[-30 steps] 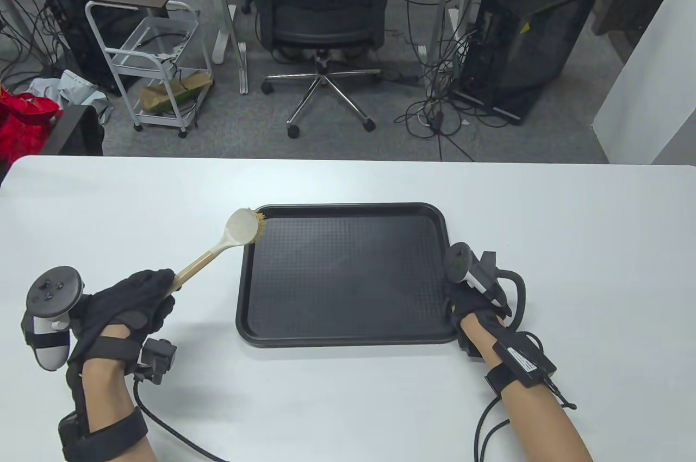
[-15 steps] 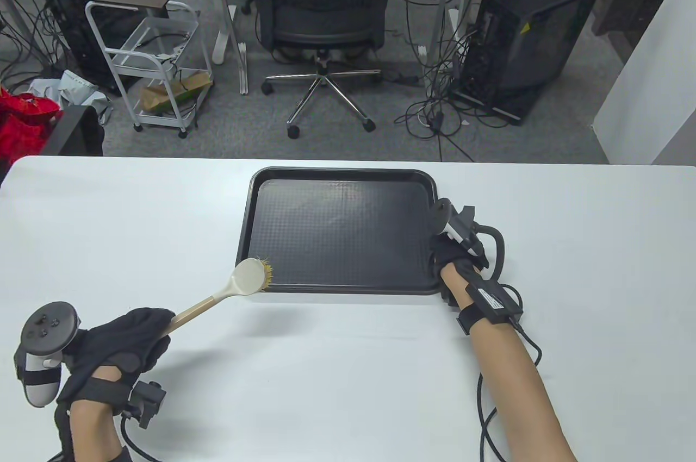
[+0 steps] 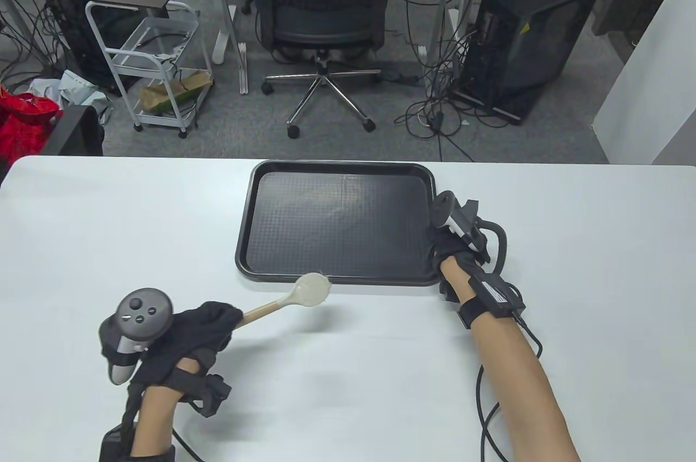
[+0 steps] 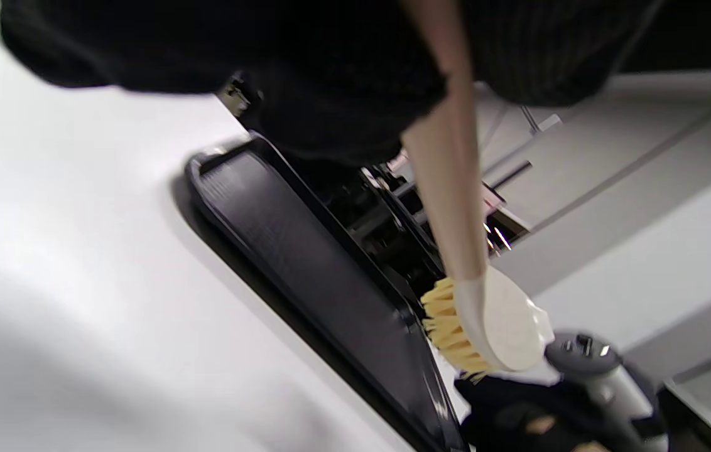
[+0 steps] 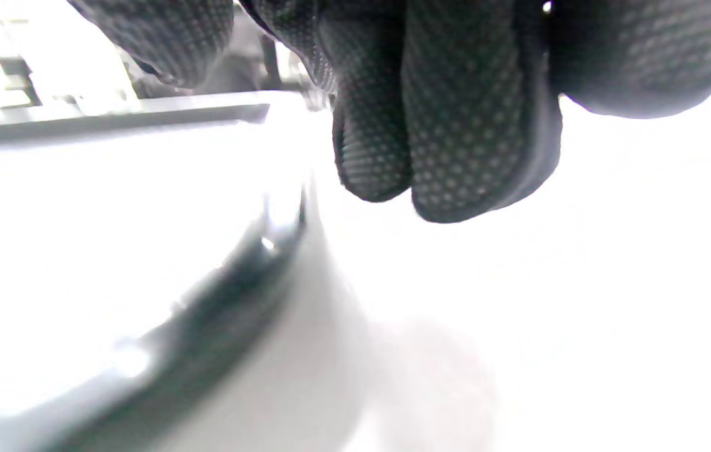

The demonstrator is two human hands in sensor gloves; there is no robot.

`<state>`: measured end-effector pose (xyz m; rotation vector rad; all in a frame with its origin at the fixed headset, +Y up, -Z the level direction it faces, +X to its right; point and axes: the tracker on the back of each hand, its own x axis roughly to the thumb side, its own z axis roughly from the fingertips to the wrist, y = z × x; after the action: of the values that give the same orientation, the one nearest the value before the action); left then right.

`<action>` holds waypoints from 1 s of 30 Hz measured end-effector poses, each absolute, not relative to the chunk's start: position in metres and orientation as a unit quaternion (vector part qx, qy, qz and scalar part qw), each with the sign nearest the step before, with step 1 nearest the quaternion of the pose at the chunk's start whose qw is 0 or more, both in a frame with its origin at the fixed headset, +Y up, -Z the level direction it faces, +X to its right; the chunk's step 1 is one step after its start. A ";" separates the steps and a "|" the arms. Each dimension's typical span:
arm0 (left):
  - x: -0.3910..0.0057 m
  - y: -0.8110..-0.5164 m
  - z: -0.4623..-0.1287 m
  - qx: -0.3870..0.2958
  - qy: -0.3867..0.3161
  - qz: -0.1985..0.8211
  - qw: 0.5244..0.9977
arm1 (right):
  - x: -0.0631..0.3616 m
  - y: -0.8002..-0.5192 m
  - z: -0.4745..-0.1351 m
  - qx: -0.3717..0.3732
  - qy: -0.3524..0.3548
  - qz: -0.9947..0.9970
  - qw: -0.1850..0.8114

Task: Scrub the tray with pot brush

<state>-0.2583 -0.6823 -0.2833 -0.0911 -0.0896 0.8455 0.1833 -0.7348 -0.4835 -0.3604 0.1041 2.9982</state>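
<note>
The black tray (image 3: 337,223) lies flat on the white table, towards its far edge. My left hand (image 3: 201,329) grips the wooden handle of the pot brush (image 3: 311,289). The brush's white head hovers just in front of the tray's near rim, bristles facing down. In the left wrist view the brush (image 4: 493,320) shows yellow bristles beside the tray (image 4: 305,251), under my left hand (image 4: 330,75). My right hand (image 3: 451,250) holds the tray's right rim near the front corner. In the right wrist view my right hand (image 5: 450,125) has curled fingers beside the rim (image 5: 236,282).
The white table (image 3: 571,266) stretches left and right of the tray. Beyond its far edge stand an office chair (image 3: 326,11), a white cart (image 3: 157,65) and a computer tower (image 3: 522,49). A cable (image 3: 484,418) trails from my right wrist.
The tray slid away from me with my right hand on its rim. My left hand pulled back, then moved right, bringing the brush head from the tray's left side to its near rim.
</note>
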 end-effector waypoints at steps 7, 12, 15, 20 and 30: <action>-0.204 -0.706 -0.298 -0.040 -0.112 0.374 0.920 | 0.191 -0.700 -0.426 -0.051 0.040 0.990 0.124; -0.184 -0.727 -0.300 -0.032 -0.113 0.300 0.947 | 0.189 -0.693 -0.388 -0.011 0.048 0.987 0.155; -0.173 -0.732 -0.297 -0.024 -0.111 0.221 0.969 | 0.182 -0.695 -0.364 0.010 0.026 0.986 0.166; -0.156 -0.746 -0.291 -0.052 -0.113 0.085 0.989 | 0.170 -0.693 -0.323 0.045 -0.027 0.990 0.130; -0.143 -0.750 -0.284 -0.044 -0.053 -0.036 0.997 | 0.155 -0.715 -0.280 0.102 -0.108 0.986 0.074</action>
<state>-0.1431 -0.7498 -0.2841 -0.0883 -0.1056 -0.0723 0.1549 -0.7149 -0.2799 0.3052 -0.3254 2.9608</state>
